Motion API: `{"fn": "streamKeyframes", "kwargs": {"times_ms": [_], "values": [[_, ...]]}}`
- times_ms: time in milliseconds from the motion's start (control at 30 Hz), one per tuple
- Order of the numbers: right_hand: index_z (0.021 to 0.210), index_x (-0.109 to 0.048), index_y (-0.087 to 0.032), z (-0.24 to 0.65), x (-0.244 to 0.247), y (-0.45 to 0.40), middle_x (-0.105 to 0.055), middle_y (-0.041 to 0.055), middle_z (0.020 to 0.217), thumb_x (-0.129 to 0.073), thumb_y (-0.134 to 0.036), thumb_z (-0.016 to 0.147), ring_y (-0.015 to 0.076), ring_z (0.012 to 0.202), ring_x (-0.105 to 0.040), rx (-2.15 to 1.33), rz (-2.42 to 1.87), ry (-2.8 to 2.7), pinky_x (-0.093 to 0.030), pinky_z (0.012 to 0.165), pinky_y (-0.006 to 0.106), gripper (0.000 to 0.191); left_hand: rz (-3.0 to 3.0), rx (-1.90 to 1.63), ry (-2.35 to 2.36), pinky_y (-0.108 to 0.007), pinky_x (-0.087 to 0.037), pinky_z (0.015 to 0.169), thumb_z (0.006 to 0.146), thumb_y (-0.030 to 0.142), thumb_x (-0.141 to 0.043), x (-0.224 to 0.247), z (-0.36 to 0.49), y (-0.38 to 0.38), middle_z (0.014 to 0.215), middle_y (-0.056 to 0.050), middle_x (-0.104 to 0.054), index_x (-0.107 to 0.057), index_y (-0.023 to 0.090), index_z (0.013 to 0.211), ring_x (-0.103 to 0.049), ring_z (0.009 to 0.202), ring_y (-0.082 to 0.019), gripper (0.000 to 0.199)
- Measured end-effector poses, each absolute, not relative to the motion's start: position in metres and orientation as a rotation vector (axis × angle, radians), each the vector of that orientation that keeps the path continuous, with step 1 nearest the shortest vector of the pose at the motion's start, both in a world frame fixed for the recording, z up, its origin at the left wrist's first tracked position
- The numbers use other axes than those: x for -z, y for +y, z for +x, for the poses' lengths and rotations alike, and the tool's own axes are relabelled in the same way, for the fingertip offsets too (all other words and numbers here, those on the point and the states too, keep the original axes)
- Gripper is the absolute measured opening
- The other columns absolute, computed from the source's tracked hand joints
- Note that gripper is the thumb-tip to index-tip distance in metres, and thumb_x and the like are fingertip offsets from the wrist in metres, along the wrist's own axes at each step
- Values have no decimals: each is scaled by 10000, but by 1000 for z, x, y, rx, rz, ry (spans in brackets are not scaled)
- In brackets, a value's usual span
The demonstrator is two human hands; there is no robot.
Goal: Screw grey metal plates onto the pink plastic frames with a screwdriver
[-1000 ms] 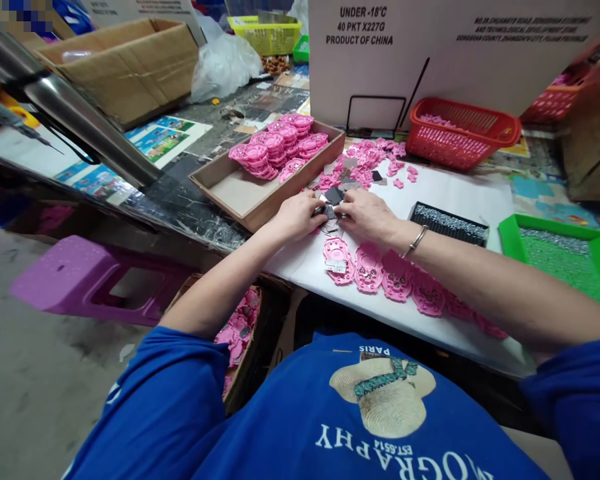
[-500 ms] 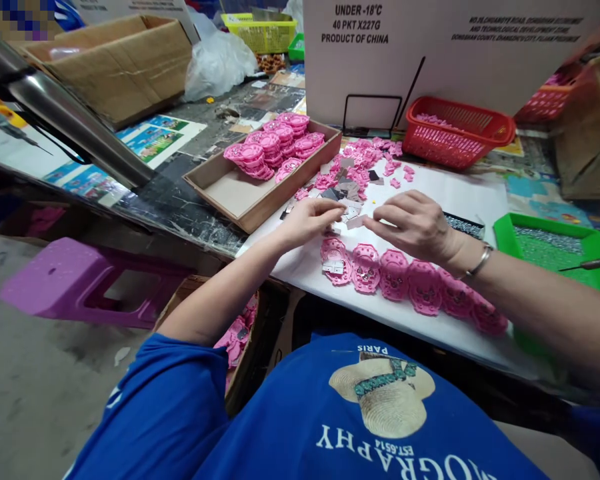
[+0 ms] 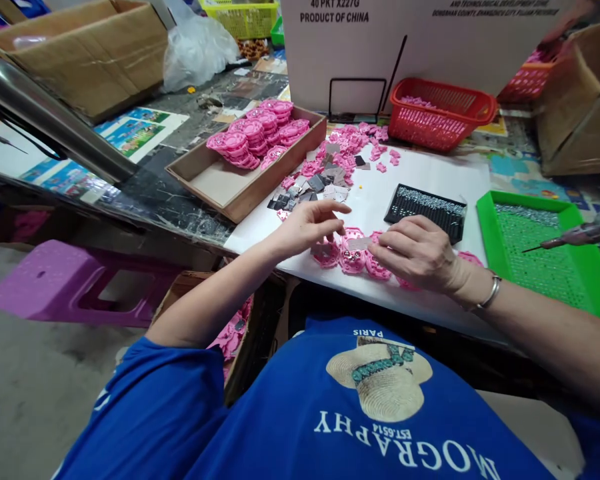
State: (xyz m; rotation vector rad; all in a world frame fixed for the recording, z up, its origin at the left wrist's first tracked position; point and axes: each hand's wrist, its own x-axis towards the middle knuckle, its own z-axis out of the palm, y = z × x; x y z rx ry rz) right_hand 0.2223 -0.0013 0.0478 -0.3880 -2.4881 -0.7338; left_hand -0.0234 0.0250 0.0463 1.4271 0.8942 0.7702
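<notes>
A row of pink plastic casings [image 3: 353,261] lies along the near edge of the white work sheet, partly covered by my hands. My right hand [image 3: 417,257] is closed in a pinch on a small flat grey plate [image 3: 359,244], held over the second casing from the left. Over the leftmost casing hovers my left hand [image 3: 310,228], its index finger stretched out and the fingers apart. Nothing shows in it. Beyond the left hand, more loose grey plates [image 3: 335,192] are heaped beside small pink parts [image 3: 347,141].
A cardboard tray [image 3: 200,183] holds stacked pink casings. A black ridged tray of screws [image 3: 425,212] and a green tray [image 3: 489,230] stand on the right, with a screwdriver tip [image 3: 545,245] above the green one. Behind are a red basket [image 3: 437,120] and a large white carton [image 3: 350,60].
My right hand has brought the grey plate down over the casings. My left hand has moved away from the loose plates toward the row, its fingers parting. The whole view has shifted slightly.
</notes>
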Motion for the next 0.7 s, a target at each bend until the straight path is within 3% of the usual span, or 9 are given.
{"fn": "streamKeyframes", "kwargs": {"times_ms": [67,300,533,700], "values": [[783,-655,-214,219,-43,-8,-660,4,727,-601,-160,889,154,722,-508,755,-475,-2501,-402,693,308,131,1509,-915,995,-203,-458,569,780,251,-694,-45,-31,36,748,-32,-679,-676,109,1065,-573,598,-88,319],[679,-590,-192,206,-27,-14,-599,18,671,-578,-124,884,166,692,-426,721,-523,-2561,-337,676,312,216,1693,-1223,1290,-197,-360,523,768,243,-637,-28,-59,88,653,3,-604,-701,107,950,-481,552,-84,237],[790,-667,-173,207,-32,-14,-619,34,692,-596,-199,889,171,726,-463,615,-594,-2615,-328,703,329,124,2174,-813,1507,-249,-446,723,776,240,-615,-23,-63,106,893,-47,-713,-757,145,894,-605,776,-155,209],[829,-689,-162,188,-51,22,-685,70,818,-478,-266,957,179,743,-513,367,-1014,-2569,-347,689,334,268,2322,-547,1742,-284,-433,749,797,314,-680,-30,-62,109,940,-61,-703,-763,179,925,-624,878,-209,204]]}}
